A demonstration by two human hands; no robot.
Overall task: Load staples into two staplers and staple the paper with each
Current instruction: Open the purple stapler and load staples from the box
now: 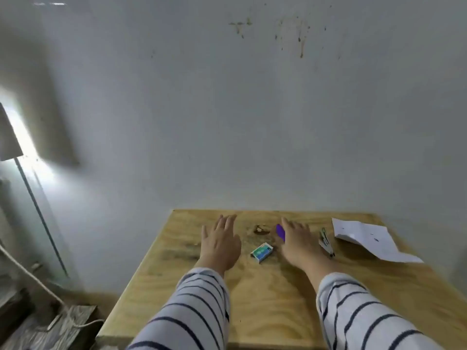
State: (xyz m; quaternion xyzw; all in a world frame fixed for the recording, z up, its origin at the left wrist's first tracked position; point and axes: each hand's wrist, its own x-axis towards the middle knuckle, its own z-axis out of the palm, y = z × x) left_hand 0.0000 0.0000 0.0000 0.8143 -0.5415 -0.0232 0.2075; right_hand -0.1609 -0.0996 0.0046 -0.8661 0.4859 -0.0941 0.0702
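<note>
On the wooden table [265, 306] lies a small blue-and-green staple box [261, 252] between my two hands. A purple stapler [280, 231] lies just left of my right hand [299, 242], partly hidden by it. A metal stapler [326, 243] lies just right of that hand. White paper [369, 238] rests at the table's far right. My left hand [221, 242] hovers flat with fingers apart, left of the box, holding nothing. My right hand is also flat and open, empty.
A dark brown stain or scrap [260, 229] marks the table near the far edge. The table stands against a white wall [252, 122]. A floor lamp [15, 147] and a white cable [38, 286] are at the left, off the table.
</note>
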